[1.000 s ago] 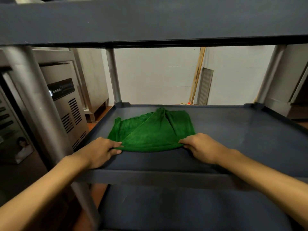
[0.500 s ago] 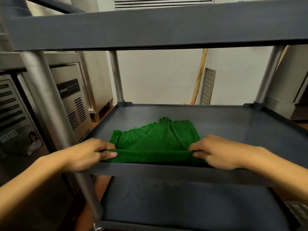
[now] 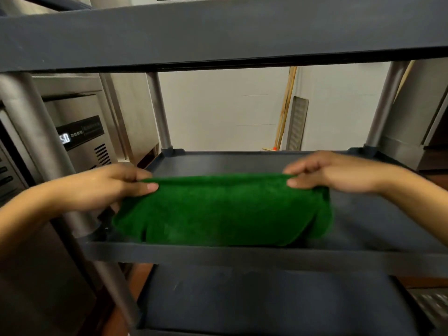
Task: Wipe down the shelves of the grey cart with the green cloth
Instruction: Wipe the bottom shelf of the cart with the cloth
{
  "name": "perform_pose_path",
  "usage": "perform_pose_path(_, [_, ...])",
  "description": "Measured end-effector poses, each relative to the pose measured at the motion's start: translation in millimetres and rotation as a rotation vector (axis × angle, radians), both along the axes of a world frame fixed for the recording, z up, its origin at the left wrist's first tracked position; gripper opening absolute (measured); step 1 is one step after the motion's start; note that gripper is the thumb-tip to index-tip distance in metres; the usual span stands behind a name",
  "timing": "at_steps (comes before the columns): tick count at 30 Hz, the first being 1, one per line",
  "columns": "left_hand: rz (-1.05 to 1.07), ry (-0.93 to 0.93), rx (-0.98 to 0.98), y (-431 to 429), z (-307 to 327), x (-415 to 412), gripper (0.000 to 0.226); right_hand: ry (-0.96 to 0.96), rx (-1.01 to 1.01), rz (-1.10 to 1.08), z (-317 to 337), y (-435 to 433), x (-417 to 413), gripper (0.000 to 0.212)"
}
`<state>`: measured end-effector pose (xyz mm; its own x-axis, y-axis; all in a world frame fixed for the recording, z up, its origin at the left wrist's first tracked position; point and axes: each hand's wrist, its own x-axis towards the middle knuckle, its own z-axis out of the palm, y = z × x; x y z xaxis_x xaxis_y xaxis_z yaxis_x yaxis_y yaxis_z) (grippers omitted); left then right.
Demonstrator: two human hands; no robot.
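There is only one camera, worn on the person's head. It is down low and very near the grey cart (image 3: 383, 105). It faces forward between the top shelf (image 3: 218, 32) and the middle shelf (image 3: 242, 258), right through to the white wall (image 3: 218, 112) behind. The bottom shelf (image 3: 266, 301) shows below, blurry, so maybe not all of it.

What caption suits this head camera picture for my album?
Left hand and right hand pinch the top edge of a green fabric cloth over a grey plastic cart shelf.
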<state>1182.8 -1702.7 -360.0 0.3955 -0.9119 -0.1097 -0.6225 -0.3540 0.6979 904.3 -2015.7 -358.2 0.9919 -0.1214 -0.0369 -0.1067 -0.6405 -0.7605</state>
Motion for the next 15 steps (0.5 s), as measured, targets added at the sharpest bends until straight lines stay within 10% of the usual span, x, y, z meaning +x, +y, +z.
perform_pose_path(7, [0.197,-0.6,0.138,-103,-32,30,0.031,-0.143,-0.687,-0.357,-46,-31,77,0.036])
perform_pose_path(15, [-0.154,-0.535,-0.053,-82,-106,-5,0.069,0.101,-0.614,0.014,-118,-12,46,0.086])
